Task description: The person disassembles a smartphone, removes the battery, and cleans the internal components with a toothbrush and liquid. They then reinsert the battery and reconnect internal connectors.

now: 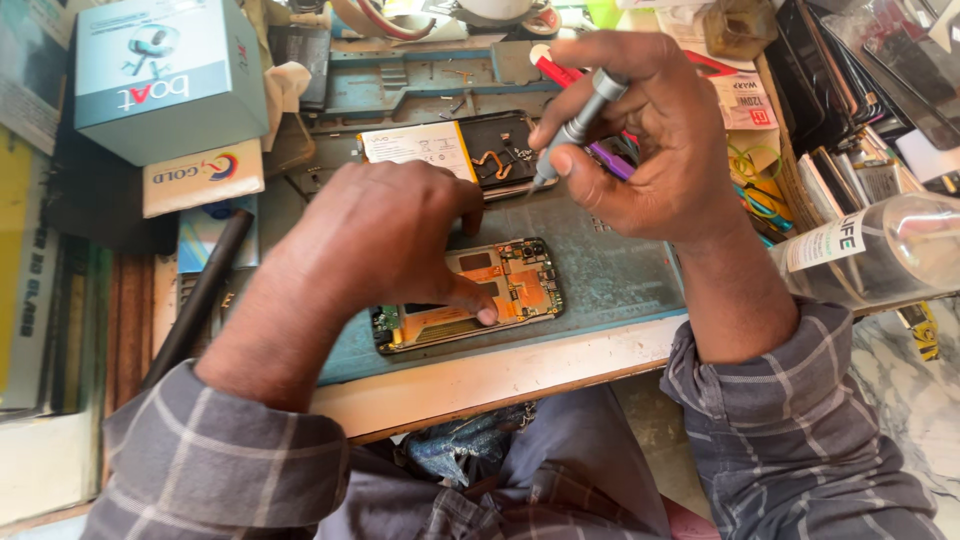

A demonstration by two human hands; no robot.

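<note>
Here the left hand (pixel 385 235) lies palm down with its fingers curled narrow, one fingertip (pixel 487 314) pressing on the opened phone (pixel 470 295), which lies flat on the blue-green work mat (pixel 610 275) near the bench edge, at about six o'clock from the mat's middle. The right hand (pixel 640 140), up at one o'clock from the phone, is closed on a slim grey screwdriver (pixel 580 125), its tip pointing down toward a second opened phone (pixel 455 150) at twelve o'clock. The opened phone looks light, thin and stiff, but fragile: bare copper shielding and boards likely mark easily, so the side rims seem the safest hold. Whether any screws remain in it I cannot tell. A clear bottle (pixel 880 250) lies at three o'clock.
</note>
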